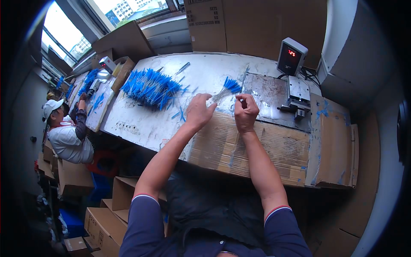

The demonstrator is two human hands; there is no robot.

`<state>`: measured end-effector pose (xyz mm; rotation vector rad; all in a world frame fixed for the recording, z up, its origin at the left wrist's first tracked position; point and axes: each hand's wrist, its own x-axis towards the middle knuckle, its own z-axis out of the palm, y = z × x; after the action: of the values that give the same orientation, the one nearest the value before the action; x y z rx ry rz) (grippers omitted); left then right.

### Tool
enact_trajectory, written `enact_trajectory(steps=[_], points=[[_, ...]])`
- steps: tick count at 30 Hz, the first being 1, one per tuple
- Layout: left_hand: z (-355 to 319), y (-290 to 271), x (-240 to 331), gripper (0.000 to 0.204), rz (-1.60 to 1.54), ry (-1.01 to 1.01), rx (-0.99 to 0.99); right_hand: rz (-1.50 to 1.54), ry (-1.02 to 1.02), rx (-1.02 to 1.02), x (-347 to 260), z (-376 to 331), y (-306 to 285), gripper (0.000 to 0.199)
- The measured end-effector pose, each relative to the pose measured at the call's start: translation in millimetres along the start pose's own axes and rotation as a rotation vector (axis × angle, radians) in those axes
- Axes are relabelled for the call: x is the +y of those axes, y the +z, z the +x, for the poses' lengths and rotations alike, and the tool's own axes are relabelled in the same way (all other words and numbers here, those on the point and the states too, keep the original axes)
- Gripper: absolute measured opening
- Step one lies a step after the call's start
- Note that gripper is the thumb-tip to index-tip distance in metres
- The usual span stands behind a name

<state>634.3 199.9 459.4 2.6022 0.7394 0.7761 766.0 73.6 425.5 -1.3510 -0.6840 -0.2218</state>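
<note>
My left hand [200, 112] is over the white worktable, its thumb and fingers apart beside the pale ends of a small fanned bunch of thin blue-tipped strands [231, 85]. Just right of that bunch, my right hand [246, 112] is closed, fingers curled toward the thumb; anything within it is hidden or too small to name. A large heap of similar blue-tipped strands [150, 88] lies to the left, with several loose blue pieces between it and my left hand.
Flat cardboard [252, 147] covers the table's near edge. To the right are a metal plate [267, 94], a small metal fixture [298, 94] and a box with a red display [292, 55]. A co-worker [66, 130] works at the far left, near cardboard boxes [102, 227].
</note>
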Motion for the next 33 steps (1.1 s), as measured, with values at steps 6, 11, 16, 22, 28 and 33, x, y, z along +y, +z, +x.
enact_trajectory(steps=[6, 11, 16, 22, 28, 33], points=[[58, 55, 21, 0.038, 0.327, -0.050, -0.163, -0.029, 0.029, -0.002, 5, 3, -5, 0.013], [57, 77, -5, 0.015, 0.494, 0.098, -0.016, 0.050, 0.198, -0.029, 9, 0, 8, 0.014], [44, 71, 21, 0.015, 0.283, -0.025, -0.024, 0.310, 0.712, -0.150, 4, 4, -1, 0.024], [0, 51, 57, 0.015, -0.039, 0.054, -0.009, 0.501, 0.778, -0.274, 1, 9, -3, 0.031], [-22, 31, 62, 0.023, -0.106, 0.216, 0.083, 0.516, 0.711, -0.140, 12, 3, 4, 0.026], [-52, -14, -10, 0.028, 0.121, -0.012, 0.272, 0.739, 0.717, 0.004, 15, 11, -1, 0.022]])
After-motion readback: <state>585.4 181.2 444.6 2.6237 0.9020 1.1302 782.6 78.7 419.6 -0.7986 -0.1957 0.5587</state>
